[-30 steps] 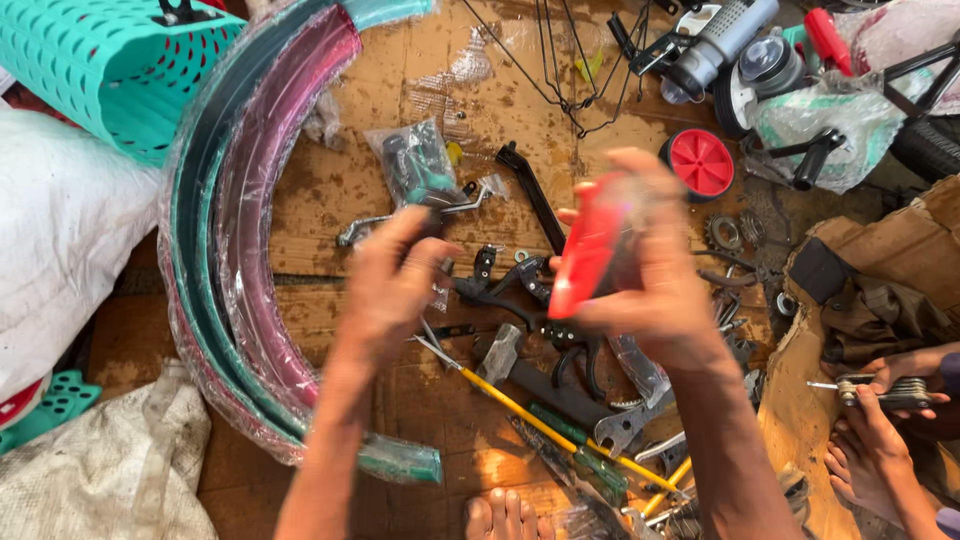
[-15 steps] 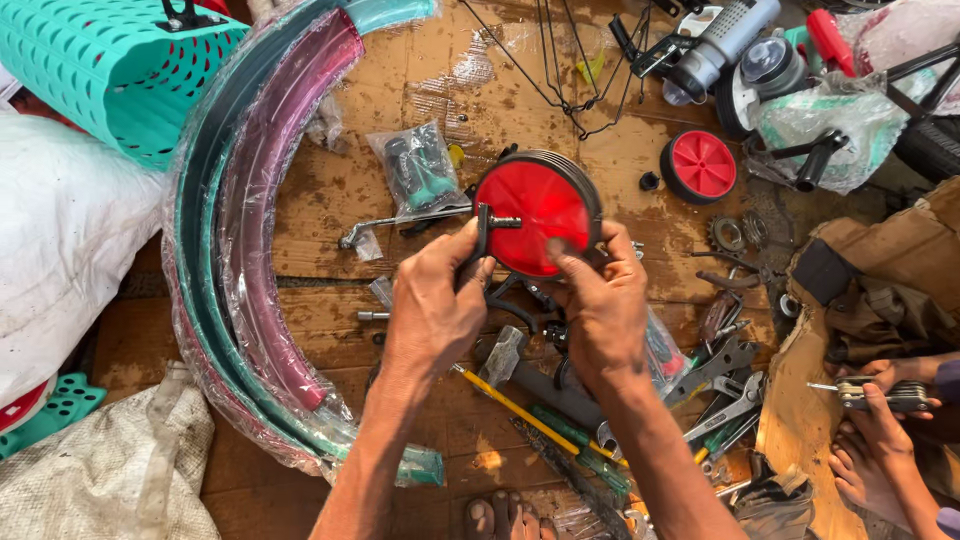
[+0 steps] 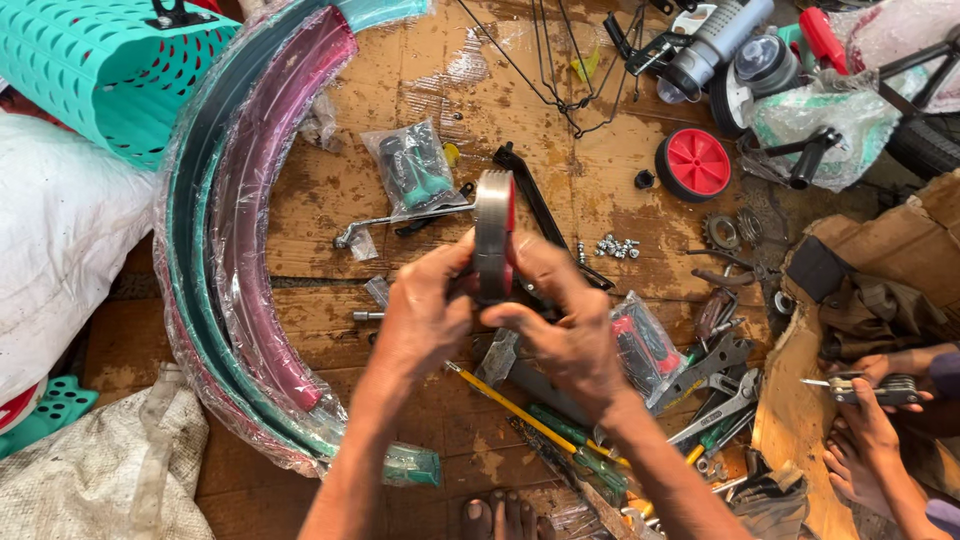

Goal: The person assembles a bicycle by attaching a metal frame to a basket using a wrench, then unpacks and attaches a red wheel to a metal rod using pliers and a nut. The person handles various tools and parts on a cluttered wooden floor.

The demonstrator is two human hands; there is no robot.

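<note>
- Red-and-grey, the small wheel (image 3: pixel 494 235) stands edge-on toward us, pinched between both our hands above the wooden floor (image 3: pixel 600 210).
- Our left hand (image 3: pixel 425 310) is closed on the wheel's near side, thumb and fingers pressing by the hub; our right hand (image 3: pixel 560 320) grips it from the other side, fingers curled round the lower rim.
- We cannot tell whether a bolt or axle is already through the hub; our fingers hide it.
- We judge the grip thin: held by its faces, the wheel could twist out and drop onto the black bracket (image 3: pixel 540 215) and the loose parts under our hands.
- Just right of the bracket lies a small heap of nuts (image 3: pixel 615 245); a falling wheel or a brushing wrist could scatter them into the floor's gaps.
- Beneath our right forearm lie a yellow-shafted screwdriver (image 3: pixel 500 400) and wrenches (image 3: pixel 715 385), so a lowered arm could catch on them.
- To the left, plastic-wrapped rims (image 3: pixel 225 270) curve close to our left elbow; a wide swing could snag the wrap.
- Farther out, a second red wheel (image 3: pixel 693 163) lies flat on the floor, well apart from ours.
- At the far right another person's hand (image 3: pixel 865 375) holds a tool near the cardboard (image 3: pixel 800 400), apart from our work.
</note>
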